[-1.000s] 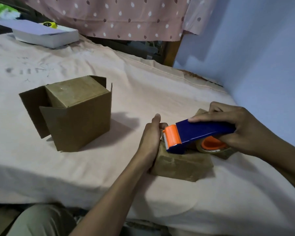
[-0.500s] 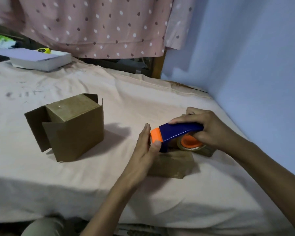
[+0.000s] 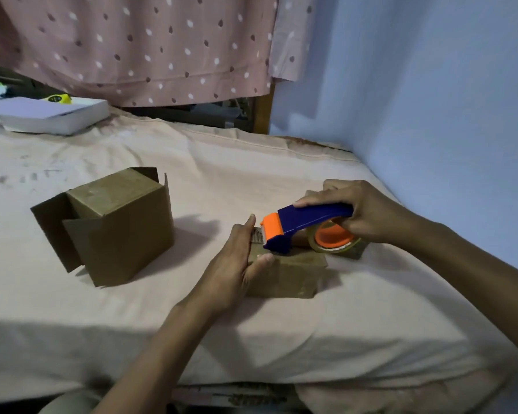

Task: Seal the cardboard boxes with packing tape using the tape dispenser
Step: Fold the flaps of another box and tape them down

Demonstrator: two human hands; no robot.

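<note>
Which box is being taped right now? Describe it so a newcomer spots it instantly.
Start at the pink sheet covering the bed, then go to its right side near the blue wall. The small cardboard box lies there under the blue-and-orange tape dispenser, with the left hand holding its end. Unlike the taller box to the left with loose flaps, it is low and closed.

2 cardboard boxes [image 3: 117, 225] [image 3: 287, 274], 1 tape dispenser [image 3: 308, 224], 2 hands [image 3: 234, 264] [image 3: 368, 215], perhaps 1 book [image 3: 51, 115].
</note>
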